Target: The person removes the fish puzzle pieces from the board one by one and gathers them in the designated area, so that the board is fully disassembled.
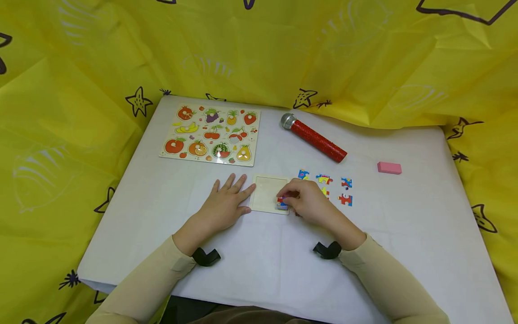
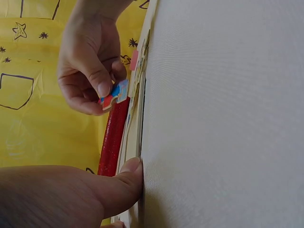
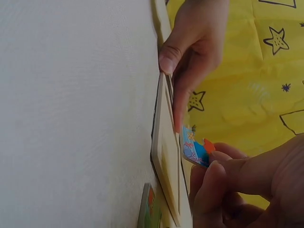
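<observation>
In the head view a small square wooden puzzle board (image 1: 265, 193) with a raised rim lies on the white table. My left hand (image 1: 221, 203) rests flat with spread fingers, thumb and index touching the board's left edge. Between thumb and fingers my right hand (image 1: 309, 201) pinches a colourful jigsaw piece (image 3: 197, 149), held just over the board's lower right corner. That piece is blue and red with a patterned border. Several other jigsaw pieces (image 1: 346, 199) lie to the right of the board, some partly hidden by the right hand.
A fruit peg puzzle (image 1: 208, 135) lies at the back left. Behind the loose pieces is a red glittery microphone (image 1: 317, 140) with a silver head. Farther right sits a pink block (image 1: 389, 168). Yellow patterned cloth (image 1: 259, 54) hangs around the table.
</observation>
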Demonstrator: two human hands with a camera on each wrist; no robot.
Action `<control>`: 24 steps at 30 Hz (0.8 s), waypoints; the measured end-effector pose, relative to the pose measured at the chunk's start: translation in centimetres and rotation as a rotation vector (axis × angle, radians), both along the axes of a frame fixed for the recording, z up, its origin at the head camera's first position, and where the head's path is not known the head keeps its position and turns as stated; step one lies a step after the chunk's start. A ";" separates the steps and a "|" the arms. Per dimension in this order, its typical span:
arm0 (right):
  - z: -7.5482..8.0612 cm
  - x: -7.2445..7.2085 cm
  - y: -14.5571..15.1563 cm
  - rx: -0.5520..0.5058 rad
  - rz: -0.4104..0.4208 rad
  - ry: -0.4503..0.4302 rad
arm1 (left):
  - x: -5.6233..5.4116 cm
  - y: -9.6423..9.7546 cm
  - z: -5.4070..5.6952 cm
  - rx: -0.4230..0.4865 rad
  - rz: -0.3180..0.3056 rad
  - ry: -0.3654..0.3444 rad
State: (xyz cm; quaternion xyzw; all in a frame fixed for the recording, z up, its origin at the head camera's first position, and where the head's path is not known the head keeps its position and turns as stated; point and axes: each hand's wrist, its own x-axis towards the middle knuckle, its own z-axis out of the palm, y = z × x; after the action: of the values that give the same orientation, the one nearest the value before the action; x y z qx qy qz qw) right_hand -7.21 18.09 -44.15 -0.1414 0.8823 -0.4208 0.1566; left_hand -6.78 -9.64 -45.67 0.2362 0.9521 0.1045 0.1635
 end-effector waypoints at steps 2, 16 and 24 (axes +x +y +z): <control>0.1 0.2 0.6 0.008 -0.015 -0.008 | 0.0 0.0 0.0 0.004 -0.001 -0.001; 0.9 1.4 6.0 0.113 -0.107 -0.049 | 0.1 -0.1 0.2 0.014 -0.006 -0.007; 1.4 1.7 8.9 0.128 -0.139 -0.095 | 0.0 -0.1 0.2 0.005 -0.011 0.004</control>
State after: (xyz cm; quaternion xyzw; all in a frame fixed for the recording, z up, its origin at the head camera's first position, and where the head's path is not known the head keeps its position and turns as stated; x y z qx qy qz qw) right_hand -5.52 27.03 -42.78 -0.0494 0.9066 -0.3797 0.1775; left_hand -6.76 -9.75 -45.52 0.2421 0.9509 0.1056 0.1614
